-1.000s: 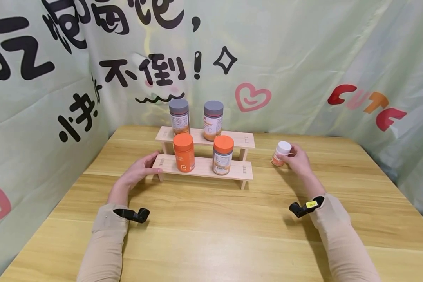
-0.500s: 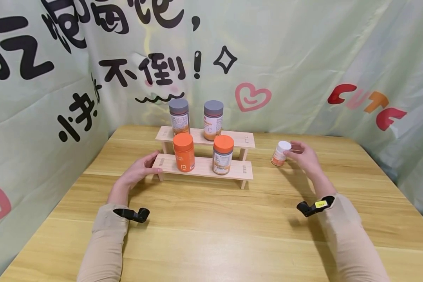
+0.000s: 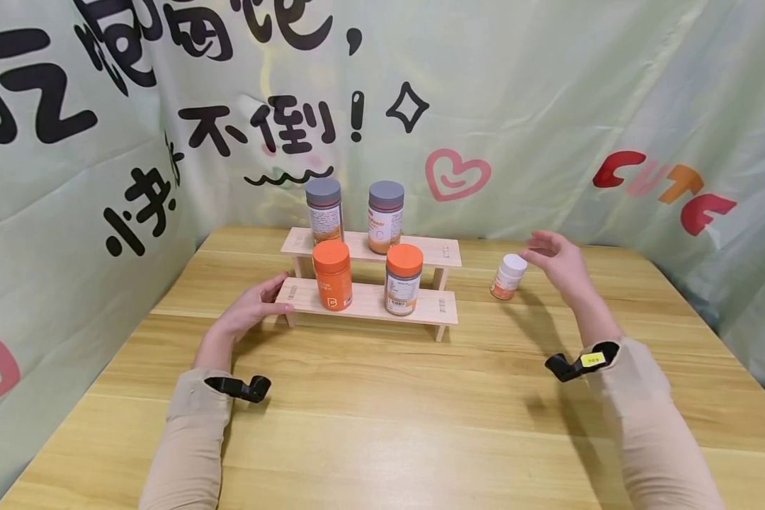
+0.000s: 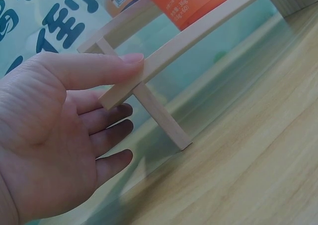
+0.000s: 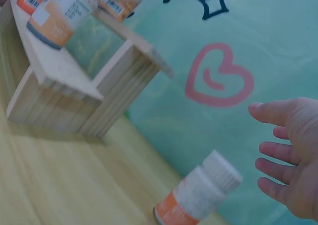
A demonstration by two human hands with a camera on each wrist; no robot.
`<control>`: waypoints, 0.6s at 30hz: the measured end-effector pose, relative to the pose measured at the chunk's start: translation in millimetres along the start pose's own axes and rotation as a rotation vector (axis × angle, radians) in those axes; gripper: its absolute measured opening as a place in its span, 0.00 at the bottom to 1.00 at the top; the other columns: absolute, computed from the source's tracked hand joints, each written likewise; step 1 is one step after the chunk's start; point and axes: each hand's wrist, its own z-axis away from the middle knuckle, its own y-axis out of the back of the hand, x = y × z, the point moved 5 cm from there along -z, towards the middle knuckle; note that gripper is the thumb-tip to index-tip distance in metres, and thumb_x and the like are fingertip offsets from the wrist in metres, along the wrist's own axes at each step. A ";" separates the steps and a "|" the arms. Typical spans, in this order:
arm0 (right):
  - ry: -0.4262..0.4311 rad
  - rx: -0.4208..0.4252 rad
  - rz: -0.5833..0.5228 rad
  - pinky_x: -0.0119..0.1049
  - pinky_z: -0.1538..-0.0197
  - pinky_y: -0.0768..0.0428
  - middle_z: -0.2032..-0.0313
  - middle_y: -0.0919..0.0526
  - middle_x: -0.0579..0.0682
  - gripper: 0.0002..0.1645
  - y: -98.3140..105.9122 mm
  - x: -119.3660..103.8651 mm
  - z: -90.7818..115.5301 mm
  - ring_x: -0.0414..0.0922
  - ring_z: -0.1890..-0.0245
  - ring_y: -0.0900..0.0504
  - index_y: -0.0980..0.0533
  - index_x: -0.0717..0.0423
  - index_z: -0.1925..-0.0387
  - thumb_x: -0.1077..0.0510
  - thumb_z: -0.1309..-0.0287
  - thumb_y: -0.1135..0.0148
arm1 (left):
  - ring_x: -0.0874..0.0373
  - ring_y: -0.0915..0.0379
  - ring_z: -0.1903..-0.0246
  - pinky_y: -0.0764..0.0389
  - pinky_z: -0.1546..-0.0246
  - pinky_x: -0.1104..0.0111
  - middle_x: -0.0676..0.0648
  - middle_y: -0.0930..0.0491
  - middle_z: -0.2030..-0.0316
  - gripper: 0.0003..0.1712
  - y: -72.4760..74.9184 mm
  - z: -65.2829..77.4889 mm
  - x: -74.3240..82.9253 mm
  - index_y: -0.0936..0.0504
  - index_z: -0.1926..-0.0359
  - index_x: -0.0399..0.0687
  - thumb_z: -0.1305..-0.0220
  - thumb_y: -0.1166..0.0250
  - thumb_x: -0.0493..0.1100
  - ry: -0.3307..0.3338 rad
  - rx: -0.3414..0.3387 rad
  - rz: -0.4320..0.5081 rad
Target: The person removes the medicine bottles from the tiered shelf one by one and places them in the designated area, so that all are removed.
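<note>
The right hand [image 3: 557,263] lifts away, fingers loose and empty, leaving the small bottle [image 3: 507,279] upright on the table [image 3: 382,418], apparently set down, while the left hand [image 3: 250,307] pinches one end of the stand [image 3: 368,300].

Soft glare brightens the table [image 3: 414,439]; the 2 wrist views look dimmer.

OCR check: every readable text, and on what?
"CUTE": pale green cloth backdrop
"不倒!": same backdrop; other characters unclear
"B"-like logo: orange plastic jar
"36g": same jar
"Power": right grey-lidded jar
"C": same jar
Too small or blurred: white plastic bottle, wooden rack, yellow wrist tag, jars' fine print
</note>
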 end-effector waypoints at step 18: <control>0.068 -0.100 -0.066 0.48 0.37 0.37 0.39 0.32 0.59 0.43 -17.4 -80.5 -11.3 0.51 0.39 0.34 0.45 0.57 0.31 0.47 0.42 0.40 | 0.45 0.64 0.31 0.59 0.32 0.54 0.40 0.61 0.29 0.49 -0.3 -0.5 -0.1 0.56 0.29 0.36 0.42 0.35 0.40 0.013 -0.004 0.004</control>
